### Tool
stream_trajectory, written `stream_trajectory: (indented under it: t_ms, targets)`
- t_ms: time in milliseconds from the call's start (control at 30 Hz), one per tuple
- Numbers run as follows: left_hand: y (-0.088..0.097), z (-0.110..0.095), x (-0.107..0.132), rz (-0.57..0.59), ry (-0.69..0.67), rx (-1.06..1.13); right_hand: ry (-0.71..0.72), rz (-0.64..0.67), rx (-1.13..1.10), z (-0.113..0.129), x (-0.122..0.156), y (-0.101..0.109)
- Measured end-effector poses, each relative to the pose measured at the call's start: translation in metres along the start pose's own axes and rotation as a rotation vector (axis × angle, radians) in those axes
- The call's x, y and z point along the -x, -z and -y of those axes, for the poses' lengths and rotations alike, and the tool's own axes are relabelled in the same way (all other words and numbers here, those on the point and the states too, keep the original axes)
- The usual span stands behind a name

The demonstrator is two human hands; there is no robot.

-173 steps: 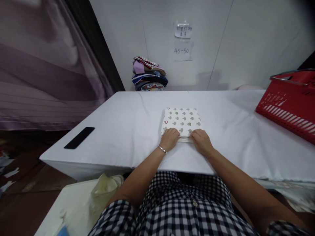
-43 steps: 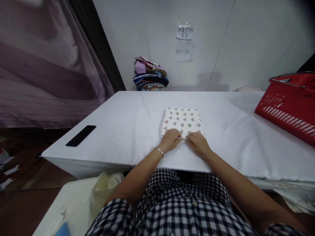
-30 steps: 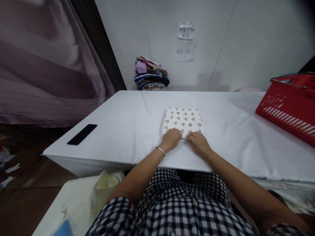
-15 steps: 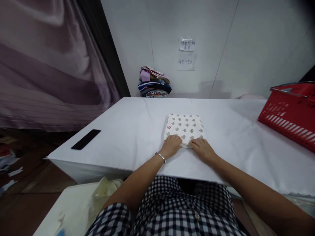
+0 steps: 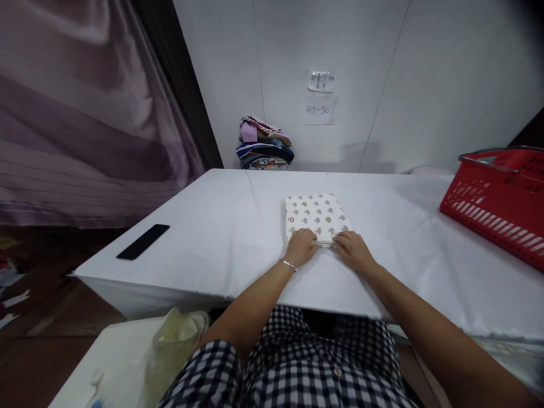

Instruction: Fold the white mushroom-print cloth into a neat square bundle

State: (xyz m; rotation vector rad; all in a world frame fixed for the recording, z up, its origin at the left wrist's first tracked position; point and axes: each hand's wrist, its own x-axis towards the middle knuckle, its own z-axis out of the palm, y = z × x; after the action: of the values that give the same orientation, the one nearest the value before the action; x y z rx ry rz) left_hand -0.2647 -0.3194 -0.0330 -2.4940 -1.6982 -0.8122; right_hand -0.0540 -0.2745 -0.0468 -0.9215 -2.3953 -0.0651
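A white folded cloth point(image 5: 315, 214) printed with grey, red and green mushroom shapes lies flat on the white-covered table point(image 5: 238, 226). My left hand point(image 5: 302, 246), below a silver bracelet, pinches the near left part of its front edge, fingers on top and thumb at the edge. At the near right corner, my right hand point(image 5: 353, 250) grips the same edge in the same way. Folded layers show between the two thumbs. The undersides of both hands are hidden.
A black flat slab point(image 5: 143, 242) lies at the table's left side. On the right stands a red basket point(image 5: 493, 209) with a metal handle. Several folded fabrics point(image 5: 266, 144) are stacked beyond the far edge. A plastic bag point(image 5: 170, 345) sits lower left.
The cloth has turned slightly, its far edge shifting left. Both hands have stayed at its front edge, with the left thumb now showing there. The view has shifted a little.
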Motion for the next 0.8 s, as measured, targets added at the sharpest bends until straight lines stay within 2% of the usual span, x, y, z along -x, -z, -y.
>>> stream_trajectory:
  t_ms: [300,567,800]
  targets:
    - [0.003,0.000,0.002,-0.019,0.042,-0.056,-0.001,0.091,-0.005,-0.005,-0.013,0.004]
    - [0.000,0.002,-0.002,-0.015,0.030,-0.103,-0.055,-0.039,-0.034,0.001,-0.007,-0.002]
    - [-0.001,0.003,0.003,-0.030,0.018,-0.053,-0.015,0.014,-0.044,-0.001,-0.004,0.000]
